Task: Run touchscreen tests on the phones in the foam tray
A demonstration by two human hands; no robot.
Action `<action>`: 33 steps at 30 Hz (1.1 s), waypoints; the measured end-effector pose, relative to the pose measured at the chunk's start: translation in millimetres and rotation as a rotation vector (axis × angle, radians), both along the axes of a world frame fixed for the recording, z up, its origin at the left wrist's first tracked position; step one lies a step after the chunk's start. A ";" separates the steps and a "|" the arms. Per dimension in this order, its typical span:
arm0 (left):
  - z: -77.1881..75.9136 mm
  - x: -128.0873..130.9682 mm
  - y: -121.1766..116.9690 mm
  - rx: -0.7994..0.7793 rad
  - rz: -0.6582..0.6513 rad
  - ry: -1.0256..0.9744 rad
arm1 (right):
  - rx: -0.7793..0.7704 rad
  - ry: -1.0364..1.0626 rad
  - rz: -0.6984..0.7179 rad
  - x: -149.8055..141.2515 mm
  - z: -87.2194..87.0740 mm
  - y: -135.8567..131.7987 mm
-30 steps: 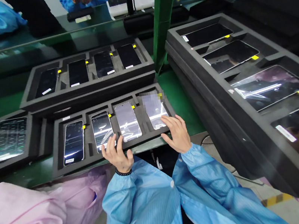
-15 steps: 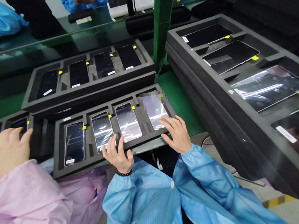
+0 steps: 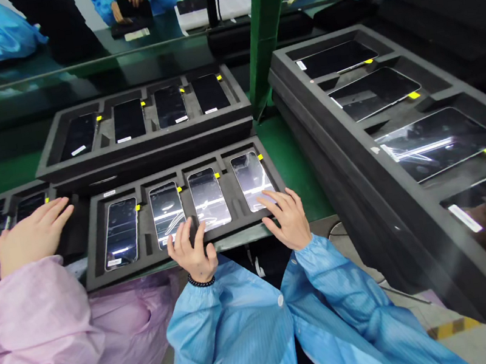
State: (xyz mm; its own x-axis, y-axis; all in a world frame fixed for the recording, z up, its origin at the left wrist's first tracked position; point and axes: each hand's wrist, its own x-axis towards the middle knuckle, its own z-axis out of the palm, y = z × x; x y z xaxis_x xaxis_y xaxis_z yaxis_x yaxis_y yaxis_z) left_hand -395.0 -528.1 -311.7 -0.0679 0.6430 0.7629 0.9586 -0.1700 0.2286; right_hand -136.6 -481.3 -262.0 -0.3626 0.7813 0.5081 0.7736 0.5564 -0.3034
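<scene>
In front of me lies a black foam tray (image 3: 149, 262) holding several phone screens with yellow tabs and white labels. My left hand (image 3: 193, 252), with a dark beaded bracelet at the wrist, rests on the tray's near edge, fingers spread. Its fingertips reach the lower ends of the second screen (image 3: 167, 209) and the third screen (image 3: 207, 194). At the right end my right hand (image 3: 288, 219) lies with fingers apart, fingertips over the lower part of the rightmost screen (image 3: 248, 175). The leftmost screen (image 3: 120, 232) sits in its slot, away from both hands.
Behind stands another foam tray (image 3: 145, 147) of screens. To my right rises a stack of foam trays (image 3: 325, 150). A green post (image 3: 264, 25) stands between them. A co-worker's hand (image 3: 32, 234) in a pink sleeve is over the left tray. Other people sit across the bench.
Both my hands stay in place. The pink-sleeved co-worker's hand has moved right. Across the bench, a person has lowered a dark flat object and changed hold on it.
</scene>
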 end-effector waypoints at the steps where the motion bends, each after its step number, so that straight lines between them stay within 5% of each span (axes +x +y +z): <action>1: -1.0 -0.5 -0.2 -0.004 -0.004 0.012 | -0.014 -0.018 -0.005 0.0 0.3 -0.2; 19: 8.5 3.7 0.1 0.026 -0.013 -0.006 | -0.023 -0.042 -0.007 0.4 0.3 -0.3; 33: -3.0 -1.5 1.5 0.030 0.019 -0.024 | -0.014 0.010 0.009 0.6 0.5 0.8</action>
